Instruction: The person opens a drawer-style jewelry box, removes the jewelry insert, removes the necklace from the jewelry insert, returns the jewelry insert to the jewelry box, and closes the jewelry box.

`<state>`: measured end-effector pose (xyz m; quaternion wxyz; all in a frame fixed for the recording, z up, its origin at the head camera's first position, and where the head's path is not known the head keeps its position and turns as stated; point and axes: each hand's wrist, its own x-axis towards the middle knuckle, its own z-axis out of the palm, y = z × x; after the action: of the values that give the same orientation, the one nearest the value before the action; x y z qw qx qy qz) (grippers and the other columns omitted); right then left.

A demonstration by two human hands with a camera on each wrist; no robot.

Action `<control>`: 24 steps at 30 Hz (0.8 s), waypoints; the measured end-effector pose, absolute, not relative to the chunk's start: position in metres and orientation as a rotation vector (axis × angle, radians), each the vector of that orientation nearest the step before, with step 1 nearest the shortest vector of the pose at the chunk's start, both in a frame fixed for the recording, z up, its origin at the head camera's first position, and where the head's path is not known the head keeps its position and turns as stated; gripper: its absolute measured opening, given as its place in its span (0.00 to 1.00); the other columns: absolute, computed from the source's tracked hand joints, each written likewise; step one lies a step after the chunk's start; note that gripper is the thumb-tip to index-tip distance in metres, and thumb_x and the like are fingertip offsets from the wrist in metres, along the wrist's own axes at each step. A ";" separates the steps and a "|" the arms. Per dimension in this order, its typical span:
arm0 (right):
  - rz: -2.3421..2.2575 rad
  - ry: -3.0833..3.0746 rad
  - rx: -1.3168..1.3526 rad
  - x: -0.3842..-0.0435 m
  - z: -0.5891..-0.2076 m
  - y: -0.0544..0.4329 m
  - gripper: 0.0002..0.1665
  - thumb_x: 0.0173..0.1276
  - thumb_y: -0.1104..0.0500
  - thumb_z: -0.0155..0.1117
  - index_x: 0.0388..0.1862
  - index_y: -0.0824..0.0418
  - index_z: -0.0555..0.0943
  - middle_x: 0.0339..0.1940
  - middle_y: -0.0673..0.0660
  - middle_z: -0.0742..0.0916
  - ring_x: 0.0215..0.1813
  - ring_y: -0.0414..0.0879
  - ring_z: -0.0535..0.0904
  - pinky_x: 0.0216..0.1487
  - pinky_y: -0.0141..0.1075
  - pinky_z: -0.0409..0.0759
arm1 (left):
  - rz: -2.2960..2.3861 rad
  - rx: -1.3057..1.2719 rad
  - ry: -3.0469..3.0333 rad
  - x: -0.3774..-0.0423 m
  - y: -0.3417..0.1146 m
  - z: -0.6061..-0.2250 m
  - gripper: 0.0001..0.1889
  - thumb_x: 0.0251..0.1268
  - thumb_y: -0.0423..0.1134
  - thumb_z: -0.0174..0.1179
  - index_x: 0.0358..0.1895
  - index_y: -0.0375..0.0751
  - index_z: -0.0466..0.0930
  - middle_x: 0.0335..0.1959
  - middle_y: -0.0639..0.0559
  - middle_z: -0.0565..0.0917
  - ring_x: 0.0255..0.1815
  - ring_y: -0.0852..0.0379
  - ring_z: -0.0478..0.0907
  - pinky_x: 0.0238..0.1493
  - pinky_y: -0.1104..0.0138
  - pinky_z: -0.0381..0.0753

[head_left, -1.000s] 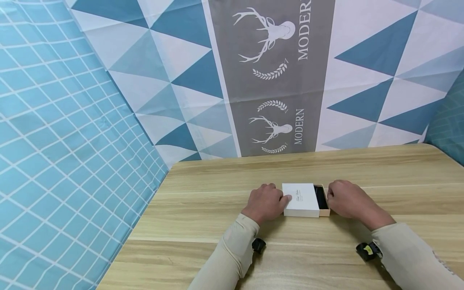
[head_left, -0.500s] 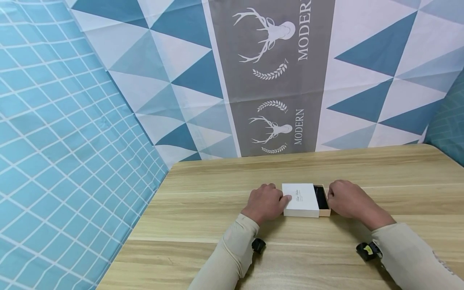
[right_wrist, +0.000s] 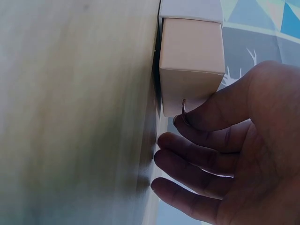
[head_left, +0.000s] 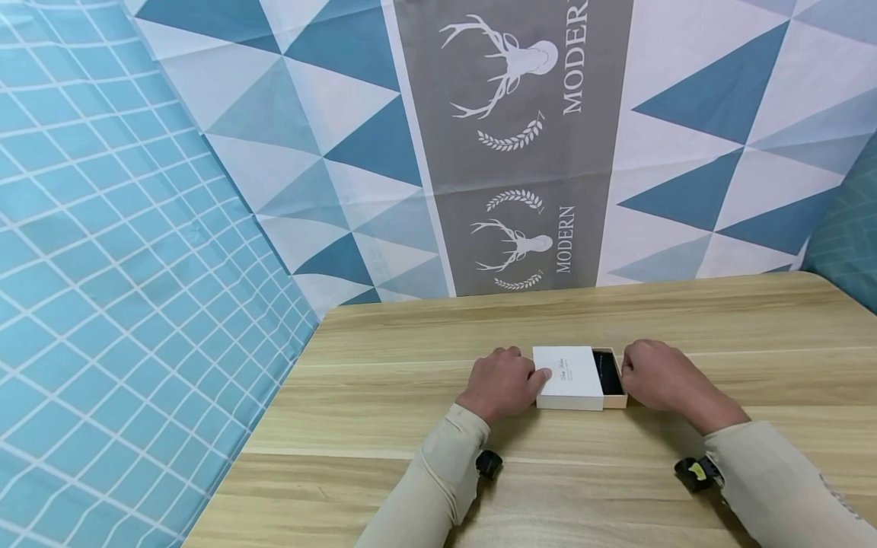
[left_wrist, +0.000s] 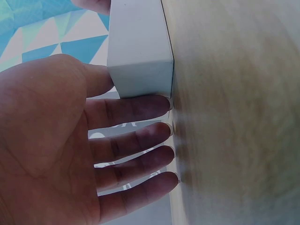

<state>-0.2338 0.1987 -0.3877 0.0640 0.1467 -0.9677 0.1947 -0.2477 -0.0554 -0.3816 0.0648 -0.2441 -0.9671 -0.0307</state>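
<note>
A white sliding gift box (head_left: 565, 374) with small print on its lid lies on the table in the head view. Its peach inner drawer (head_left: 615, 401) sticks out a little at the right, with something black (head_left: 607, 373) inside, mostly hidden by the sleeve. My left hand (head_left: 503, 383) holds the sleeve's left end, thumb over the top and index finger against the end wall, as the left wrist view shows. Between thumb and index finger, my right hand (head_left: 661, 377) pinches a small ribbon pull tab (right_wrist: 184, 107) on the drawer's end wall. Its other fingers are bent beside the table.
The wooden table (head_left: 411, 342) runs back to a patterned cloth wall (head_left: 521, 152). A blue checked cloth (head_left: 137, 266) hangs along the left side. Black wrist cameras (head_left: 489, 464) are strapped at both sleeves.
My right hand has shifted slightly to the right, and the drawer has slid a bit farther out of the sleeve with it. The left hand and sleeve stay where they were.
</note>
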 end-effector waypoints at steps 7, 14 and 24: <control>0.597 -2.937 0.416 -0.233 -0.387 0.197 0.18 0.61 0.69 0.48 0.14 0.55 0.67 0.18 0.52 0.69 0.21 0.45 0.62 0.25 0.39 0.63 | -0.092 -0.740 -2.918 -0.248 -0.055 -0.382 0.21 0.77 0.57 0.49 0.34 0.53 0.88 0.31 0.56 0.79 0.33 0.57 0.75 0.27 0.63 0.73; 0.605 -2.926 0.418 -0.233 -0.385 0.198 0.17 0.60 0.69 0.48 0.14 0.55 0.67 0.18 0.52 0.69 0.21 0.45 0.62 0.24 0.38 0.61 | -0.098 -0.741 -2.911 -0.248 -0.055 -0.382 0.21 0.77 0.57 0.49 0.34 0.52 0.89 0.31 0.56 0.79 0.33 0.57 0.75 0.28 0.62 0.73; 0.605 -2.895 0.445 -0.234 -0.388 0.197 0.17 0.59 0.70 0.50 0.14 0.55 0.68 0.17 0.52 0.70 0.21 0.45 0.62 0.24 0.38 0.62 | -0.095 -0.748 -2.911 -0.249 -0.056 -0.383 0.22 0.77 0.56 0.49 0.36 0.51 0.89 0.30 0.56 0.79 0.32 0.57 0.74 0.28 0.63 0.73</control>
<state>-0.2340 0.1974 -0.3877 0.0751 0.1484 -0.9652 0.2017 -0.2489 -0.0559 -0.3828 0.0672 -0.2482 -0.9658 -0.0317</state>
